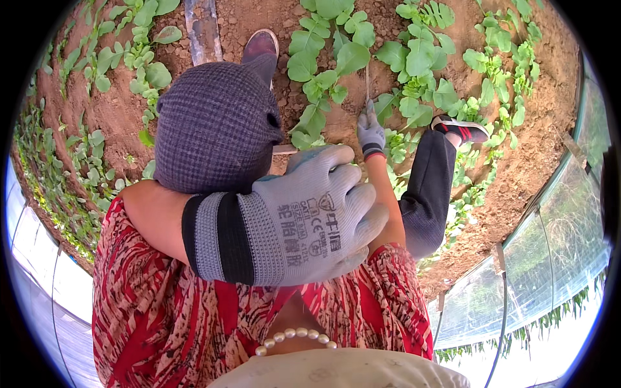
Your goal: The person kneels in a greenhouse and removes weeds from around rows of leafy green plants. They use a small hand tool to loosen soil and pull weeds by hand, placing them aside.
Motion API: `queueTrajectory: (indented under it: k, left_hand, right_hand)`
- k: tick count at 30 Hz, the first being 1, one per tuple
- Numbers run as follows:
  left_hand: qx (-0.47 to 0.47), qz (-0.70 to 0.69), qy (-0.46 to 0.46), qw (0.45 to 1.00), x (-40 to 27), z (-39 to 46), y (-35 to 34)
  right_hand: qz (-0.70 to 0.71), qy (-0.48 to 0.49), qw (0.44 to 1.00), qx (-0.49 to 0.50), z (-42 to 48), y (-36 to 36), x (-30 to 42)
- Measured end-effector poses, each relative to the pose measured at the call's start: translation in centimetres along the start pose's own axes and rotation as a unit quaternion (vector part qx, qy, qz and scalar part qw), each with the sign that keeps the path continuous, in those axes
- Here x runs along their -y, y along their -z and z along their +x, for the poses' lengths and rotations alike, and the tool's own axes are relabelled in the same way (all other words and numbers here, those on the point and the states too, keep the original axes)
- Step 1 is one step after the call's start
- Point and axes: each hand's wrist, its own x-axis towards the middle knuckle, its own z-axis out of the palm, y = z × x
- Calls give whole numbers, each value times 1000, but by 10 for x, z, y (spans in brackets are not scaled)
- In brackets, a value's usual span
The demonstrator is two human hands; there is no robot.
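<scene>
My left hand (322, 213), in a grey knitted work glove with a black-striped cuff, is raised close to the camera above my chest. Its fingers are curled and its palm side is hidden. Farther down, my right hand (371, 131), gloved in grey with a red-edged cuff, grips a thin rod-like tool (367, 80) near the soil. The tool's far end is lost among the leaves. Rows of leafy green seedlings (351, 58) stand on both sides of the rod.
My bent knee (218, 126) in checked trousers is at the left; a dark shoe (262, 46) rests beyond it. My other foot, in a black-and-red sneaker (461, 130), lies among plants. A flat strip (203, 29) lies on the soil. Clear plastic sheeting (524, 271) curves along the right.
</scene>
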Motion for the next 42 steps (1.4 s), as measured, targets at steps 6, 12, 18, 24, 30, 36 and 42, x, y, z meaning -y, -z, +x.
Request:
queueTrajectory:
  k: [6, 12, 18, 24, 30, 36, 42]
  left_hand:
    - [-15, 43, -58, 997, 10, -1, -9]
    - [61, 6, -75, 995, 16, -1, -12]
    - [67, 68, -42, 995, 27, 1, -5]
    - [50, 52, -41, 997, 36, 10, -21]
    - [70, 36, -49, 996, 41, 15, -19]
    - [85, 43, -63, 993, 40, 15, -9]
    - [50, 17, -50, 997, 42, 6, -8]
  right_hand:
    - [20, -47, 999, 13, -25, -1, 26]
    - [39, -45, 997, -54, 8, -11, 71]
    - [27, -102, 994, 17, 27, -39, 114]
    - [-27, -106, 985, 133, -21, -42, 92]
    - [-45, -69, 982, 169, -40, -22, 92]
    - [-2, -35, 996, 88, -30, 3, 97]
    - [3, -10, 999, -51, 32, -4, 53]
